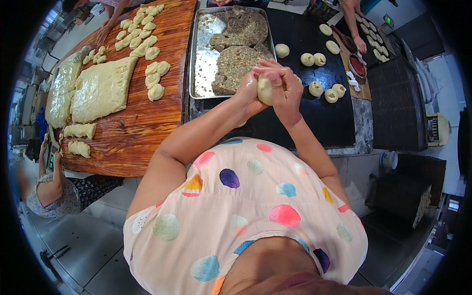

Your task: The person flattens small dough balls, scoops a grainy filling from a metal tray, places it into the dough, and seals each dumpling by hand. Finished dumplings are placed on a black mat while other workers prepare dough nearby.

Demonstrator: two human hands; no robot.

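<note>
Both my hands meet over the near right corner of a metal tray (202, 96), around one smooth ball of pale dough (264, 90). My left hand (250, 90) cups it from the left; my right hand (287, 88) covers its right side, fingers overlapping at the top. The tray holds a coarse brown filling (238, 66) with bits in it. To the right, on a black work surface (313, 121), sit several round filled dough balls (316, 88), some with filling showing at the top. Another piece of dough is partly hidden under my left forearm.
On the wooden table (147, 129) at left lie dough pieces (155, 92) and a large dough slab (103, 90). A co-worker (55, 191) stands at a scale, lower left; other people's arms reach in at the top. A bowl of red paste (357, 66) stands at right, near flattened rounds (332, 47).
</note>
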